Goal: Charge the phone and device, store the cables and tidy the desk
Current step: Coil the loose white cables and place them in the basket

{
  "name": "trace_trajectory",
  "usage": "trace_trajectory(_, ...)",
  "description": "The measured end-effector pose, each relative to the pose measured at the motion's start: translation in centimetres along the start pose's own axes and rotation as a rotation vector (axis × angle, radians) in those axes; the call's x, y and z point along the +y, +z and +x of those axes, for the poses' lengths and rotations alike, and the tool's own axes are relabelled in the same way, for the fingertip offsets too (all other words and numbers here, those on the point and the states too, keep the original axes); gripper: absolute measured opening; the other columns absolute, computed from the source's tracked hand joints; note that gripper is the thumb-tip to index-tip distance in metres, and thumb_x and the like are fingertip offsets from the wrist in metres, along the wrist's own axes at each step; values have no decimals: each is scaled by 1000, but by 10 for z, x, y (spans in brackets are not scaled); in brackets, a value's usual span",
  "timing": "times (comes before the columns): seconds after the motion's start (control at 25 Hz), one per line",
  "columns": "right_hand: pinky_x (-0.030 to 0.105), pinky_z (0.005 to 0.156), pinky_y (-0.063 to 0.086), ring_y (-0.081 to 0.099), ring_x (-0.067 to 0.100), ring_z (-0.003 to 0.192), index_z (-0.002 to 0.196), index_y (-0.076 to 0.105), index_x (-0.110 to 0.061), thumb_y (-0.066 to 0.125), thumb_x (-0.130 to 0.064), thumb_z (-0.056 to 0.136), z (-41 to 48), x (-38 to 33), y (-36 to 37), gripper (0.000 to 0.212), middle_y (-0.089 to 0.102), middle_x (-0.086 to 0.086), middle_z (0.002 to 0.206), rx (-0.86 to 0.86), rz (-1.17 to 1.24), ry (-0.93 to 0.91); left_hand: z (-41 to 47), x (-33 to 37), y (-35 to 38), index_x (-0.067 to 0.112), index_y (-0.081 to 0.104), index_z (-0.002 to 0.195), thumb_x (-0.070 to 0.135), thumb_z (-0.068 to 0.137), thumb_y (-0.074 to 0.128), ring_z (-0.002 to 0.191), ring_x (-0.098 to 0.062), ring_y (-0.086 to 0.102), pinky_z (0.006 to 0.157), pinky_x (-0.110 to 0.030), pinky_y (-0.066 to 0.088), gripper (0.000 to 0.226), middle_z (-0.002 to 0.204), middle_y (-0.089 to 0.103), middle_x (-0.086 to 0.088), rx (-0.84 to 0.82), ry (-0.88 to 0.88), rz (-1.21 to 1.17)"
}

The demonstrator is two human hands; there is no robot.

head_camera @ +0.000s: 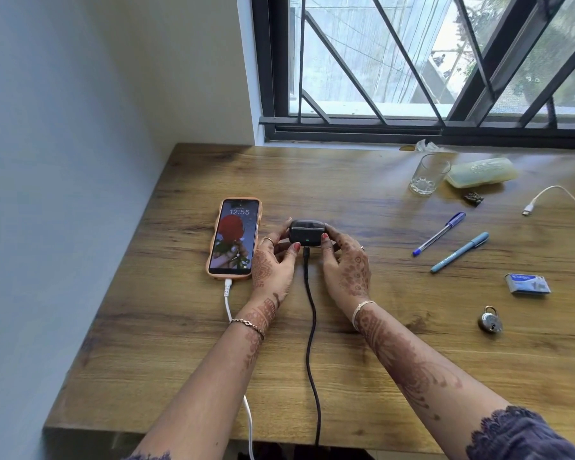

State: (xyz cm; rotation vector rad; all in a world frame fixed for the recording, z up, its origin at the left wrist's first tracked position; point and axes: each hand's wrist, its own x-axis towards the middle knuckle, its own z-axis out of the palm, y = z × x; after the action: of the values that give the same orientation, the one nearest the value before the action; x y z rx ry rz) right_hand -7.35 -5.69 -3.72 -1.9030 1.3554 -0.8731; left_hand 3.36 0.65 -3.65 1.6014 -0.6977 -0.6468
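Fingers [279, 234] of left hand [273, 270] and right hand [347, 267] grip the plugged-in device [306, 232], phone [234, 239] looks plugged too; spare cable [545, 197], pens [440, 234] not tidied yet

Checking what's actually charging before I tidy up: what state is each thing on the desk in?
phone: screen lit, white cable plugged in
black device: black cable plugged in, green light on
left hand: holds the black device
right hand: holds the black device
glass: upright, empty
spare cable: connector free, lying on desk
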Motion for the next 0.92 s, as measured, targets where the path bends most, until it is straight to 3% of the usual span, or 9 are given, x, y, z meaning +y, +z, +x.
trace_trajectory(0.08, 29, 86, 44, 48, 3, 86, 121, 63, -29, 51, -32, 95, 0, 1, 0, 29, 68, -4, 103, 1, 0, -2, -1, 1, 0, 19, 57, 130, 3, 88, 62, 88, 15, 60, 84, -8, 48, 46, 114, 64, 0, 1, 2, 6)
trace_trajectory(0.24, 29, 89, 45, 52, 5, 92, 122, 62, -30, 50, -34, 96, 0, 2, 1, 30, 67, -6, 108, -13, 3, 1, -1, 1, 1, 18, 57, 130, 2, 87, 63, 92, 4, 62, 92, -19, 50, 46, 118, 65, -4, 5, -6, -6)
trace_trajectory(0.48, 26, 88, 42, 46, -1, 89, 122, 62, -29, 50, -34, 96, 0, 3, 1, 29, 67, -5, 107, -11, 0, 4, -1, 1, 1, 20, 57, 130, 3, 87, 63, 98, -6, 64, 94, -23, 51, 46, 117, 65, -6, 9, -19, -6)
trace_trajectory(0.68, 35, 96, 45, 57, 9, 100, 127, 59, -30, 51, -37, 95, 1, 3, 3, 34, 67, -6, 114, -18, -6, 21, 0, 1, 1, 22, 57, 130, 5, 89, 62, 101, -5, 62, 97, -26, 50, 45, 122, 63, -4, 7, -21, 19)
trace_trajectory(0.8, 37, 92, 48, 61, 14, 94, 123, 58, -33, 53, -41, 93, 2, 4, 4, 32, 69, -5, 105, -15, -10, 47, 3, -2, 1, 25, 56, 130, 7, 89, 62, 98, -2, 60, 97, -27, 49, 45, 123, 60, -5, 24, -23, 83)
trace_trajectory(0.92, 34, 86, 49, 60, 13, 85, 111, 64, -33, 55, -40, 92, 1, 4, 4, 23, 68, -4, 93, -16, -29, 30, 7, -6, 1, 27, 57, 129, 11, 88, 63, 106, -11, 60, 99, -32, 49, 44, 124, 55, -5, 49, -28, 178)
